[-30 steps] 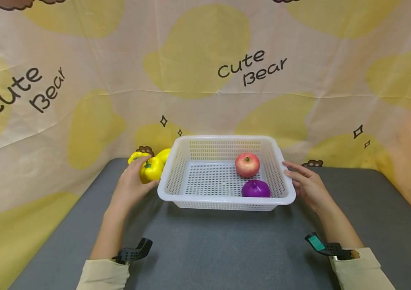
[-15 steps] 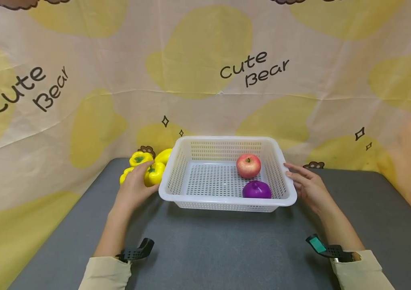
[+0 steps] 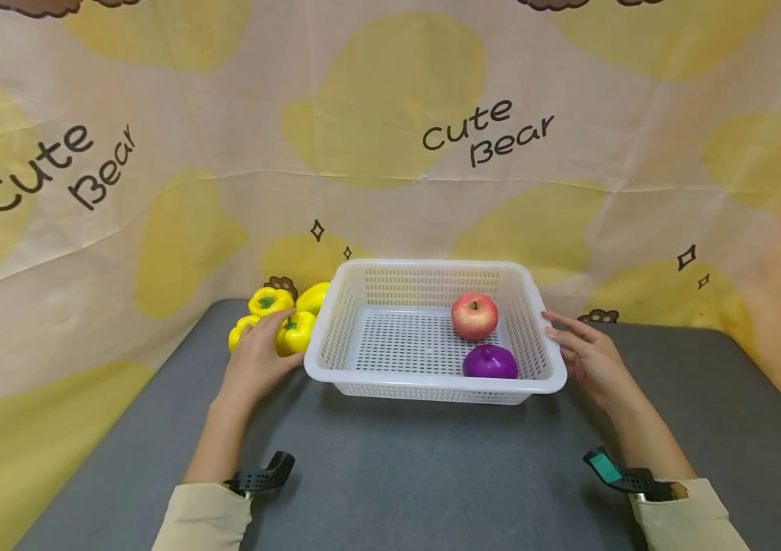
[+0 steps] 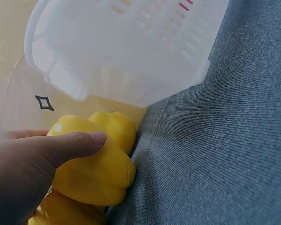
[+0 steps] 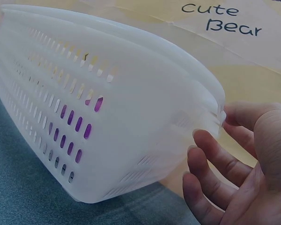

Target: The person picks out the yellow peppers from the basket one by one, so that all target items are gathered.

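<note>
In the head view, my left hand (image 3: 258, 360) holds a yellow bell pepper (image 3: 296, 333) beside the basket's left end. The left wrist view shows the thumb lying across that pepper (image 4: 96, 173), the other fingers mostly hidden behind it. A white slotted plastic basket (image 3: 407, 379) stands on the table, and my right hand (image 3: 593, 363) grips the rim of its right end by the fingertips. In the right wrist view, the lower fingers (image 5: 222, 161) curl loosely next to the basket wall. Inside the basket lie a red apple (image 3: 475, 317) and a purple onion (image 3: 490, 363).
More yellow bell peppers (image 3: 271, 301) cluster around my left hand; another smooth yellow one (image 3: 313, 296) is partly hidden behind the basket. The grey table (image 3: 418, 474) stretches toward me. A patterned cloth (image 3: 362, 138) hangs behind its far edge.
My left hand has shifted slightly left and down at first, uncovering more of the peppers, then stays. The whole view drifts a little; the right hand keeps its place on the basket.
</note>
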`<state>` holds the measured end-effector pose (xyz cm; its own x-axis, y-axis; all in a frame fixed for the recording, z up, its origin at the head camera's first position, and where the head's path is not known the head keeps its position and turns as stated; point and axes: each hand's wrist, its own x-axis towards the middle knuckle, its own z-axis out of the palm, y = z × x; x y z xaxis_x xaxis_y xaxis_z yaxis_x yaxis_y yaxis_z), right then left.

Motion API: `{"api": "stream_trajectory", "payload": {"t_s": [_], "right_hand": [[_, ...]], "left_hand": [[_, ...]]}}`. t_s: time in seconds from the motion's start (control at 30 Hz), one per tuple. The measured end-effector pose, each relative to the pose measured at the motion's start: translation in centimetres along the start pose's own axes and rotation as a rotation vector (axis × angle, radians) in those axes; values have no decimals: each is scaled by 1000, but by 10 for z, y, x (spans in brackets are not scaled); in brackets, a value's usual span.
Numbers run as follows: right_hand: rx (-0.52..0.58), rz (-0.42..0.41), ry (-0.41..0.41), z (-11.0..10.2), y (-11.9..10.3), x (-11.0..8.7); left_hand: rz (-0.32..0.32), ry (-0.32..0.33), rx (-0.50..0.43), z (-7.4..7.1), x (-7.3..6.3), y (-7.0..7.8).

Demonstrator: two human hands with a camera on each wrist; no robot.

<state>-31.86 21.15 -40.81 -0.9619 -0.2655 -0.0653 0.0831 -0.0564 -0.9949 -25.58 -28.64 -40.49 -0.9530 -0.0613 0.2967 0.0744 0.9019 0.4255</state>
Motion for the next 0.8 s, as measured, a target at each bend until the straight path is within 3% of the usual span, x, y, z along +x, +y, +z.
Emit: {"api": "stream_trajectory", "payload": {"t_s": [0.8], "right_hand": [[27,-22,-6,1,2,1]], "left_hand": [[-17,-43,11,-3,0,-5]]}}
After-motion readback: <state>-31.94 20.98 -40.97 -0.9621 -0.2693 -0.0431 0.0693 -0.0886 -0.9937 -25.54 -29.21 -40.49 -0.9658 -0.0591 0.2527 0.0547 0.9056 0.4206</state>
